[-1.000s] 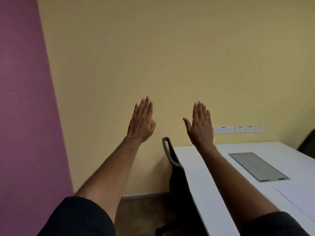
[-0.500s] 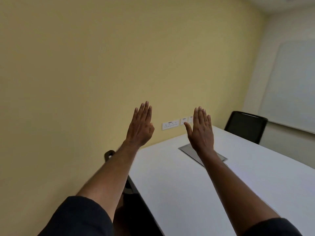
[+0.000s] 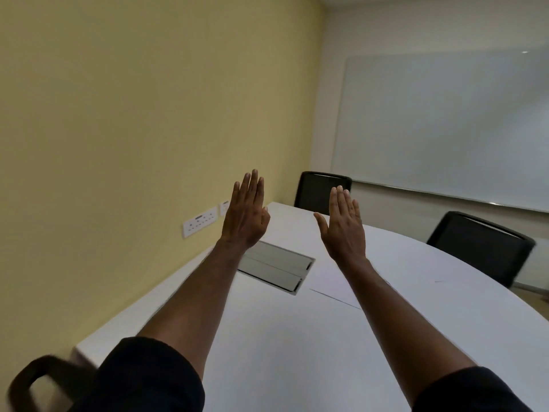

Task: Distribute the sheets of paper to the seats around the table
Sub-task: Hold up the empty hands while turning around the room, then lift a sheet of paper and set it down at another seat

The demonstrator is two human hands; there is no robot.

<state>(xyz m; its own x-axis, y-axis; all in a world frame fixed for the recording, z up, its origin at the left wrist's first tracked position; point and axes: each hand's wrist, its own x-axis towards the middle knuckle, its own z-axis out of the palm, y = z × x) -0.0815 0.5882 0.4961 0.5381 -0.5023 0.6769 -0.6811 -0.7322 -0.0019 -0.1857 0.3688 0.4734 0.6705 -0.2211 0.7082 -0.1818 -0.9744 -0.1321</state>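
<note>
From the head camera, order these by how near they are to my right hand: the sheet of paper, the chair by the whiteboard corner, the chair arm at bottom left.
Measured from the right hand:
1. Sheet of paper, flat on the table just below the hand.
2. Chair, across the table, up and left of the hand.
3. Chair arm, bottom left corner, well behind the hand.

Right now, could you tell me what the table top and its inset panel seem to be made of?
The table top looks like white laminate: smooth, matte, even in colour. The inset panel looks like brushed metal, perhaps aluminium: grey, with a dull sheen and a centre seam.
</note>
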